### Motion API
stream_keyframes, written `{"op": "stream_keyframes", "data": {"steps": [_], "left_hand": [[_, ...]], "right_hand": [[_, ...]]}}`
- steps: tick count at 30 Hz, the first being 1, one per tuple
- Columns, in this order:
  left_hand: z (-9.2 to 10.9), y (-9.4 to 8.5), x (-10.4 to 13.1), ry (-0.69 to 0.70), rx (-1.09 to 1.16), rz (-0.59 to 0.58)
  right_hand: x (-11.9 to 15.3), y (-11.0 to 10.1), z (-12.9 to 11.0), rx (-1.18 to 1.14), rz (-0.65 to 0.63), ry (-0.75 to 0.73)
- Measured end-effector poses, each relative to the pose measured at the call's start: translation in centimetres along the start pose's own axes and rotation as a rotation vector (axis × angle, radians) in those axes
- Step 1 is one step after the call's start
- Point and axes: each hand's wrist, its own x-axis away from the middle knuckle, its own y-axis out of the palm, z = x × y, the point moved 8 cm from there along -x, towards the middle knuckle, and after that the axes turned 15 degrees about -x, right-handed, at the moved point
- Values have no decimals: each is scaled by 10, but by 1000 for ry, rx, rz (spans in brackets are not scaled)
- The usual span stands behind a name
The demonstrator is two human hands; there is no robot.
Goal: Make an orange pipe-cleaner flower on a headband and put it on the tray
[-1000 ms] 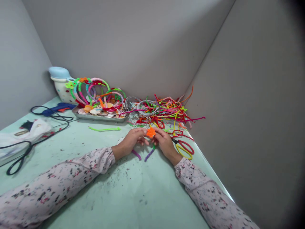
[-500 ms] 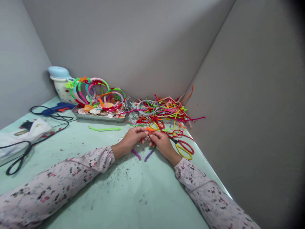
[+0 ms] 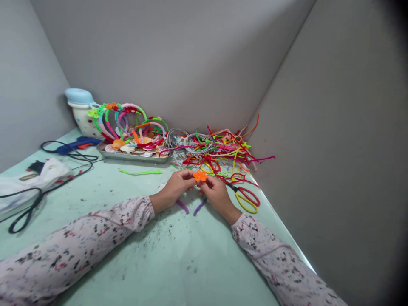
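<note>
An orange pipe-cleaner flower (image 3: 200, 176) is pinched between my two hands above the table, its petals facing me. My left hand (image 3: 177, 187) grips its left side with thumb and fingers. On its right side, my right hand (image 3: 217, 192) closes on the edge in the same way. Beneath the hands lie a magenta pipe-cleaner piece (image 3: 182, 207) and a purple pipe-cleaner piece (image 3: 199, 207), both partly hidden. Scissors with one red and one yellow handle (image 3: 246, 199) rest just right of my right hand.
A metal tray (image 3: 134, 157) holds shells and colourful fuzzy hoops. Tangled pipe cleaners (image 3: 228, 146) and wire coils (image 3: 199, 143) lie at the back right. At left are a blue glue gun (image 3: 75, 145), its black cord (image 3: 41, 197) and a white plastic bag (image 3: 47, 176). A lidded container (image 3: 84, 119) stands behind.
The orange flower has turned from nearly edge-on to facing me, so its petals now show. Both hands have shifted slightly and still hold it.
</note>
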Motion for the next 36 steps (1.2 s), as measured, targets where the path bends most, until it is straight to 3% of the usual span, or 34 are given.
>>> {"op": "stream_keyframes", "data": {"steps": [13, 22, 36], "left_hand": [[6, 1, -1, 73, -29, 13], [9, 2, 0, 94, -58, -13], [16, 2, 3, 135, -207, 4]], "right_hand": [[-3, -5, 0, -115, 16, -56], [-5, -6, 3, -186, 57, -12], [-3, -2, -4, -341, -68, 105]]}}
